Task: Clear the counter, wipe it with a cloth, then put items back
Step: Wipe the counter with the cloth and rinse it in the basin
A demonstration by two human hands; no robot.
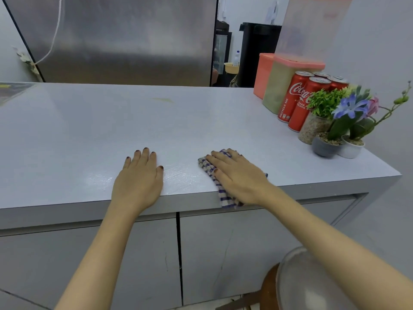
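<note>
The right hand [238, 177] is pressing flat on the blue-checked cloth [206, 165] with straight, spread fingers, not curling round it. The cloth is lying on the counter [111, 121] near the front edge, one corner hanging over that edge. The left hand [138, 177] is resting palm-down and relaxed on the bare surface just beside the cloth, holding nothing. A wet sheen is showing between the two hands. Red cola cans [292, 97], lidded containers [277, 90] and small potted plants [326, 146] are standing bunched at the counter's right end, well apart from the cloth.
</note>
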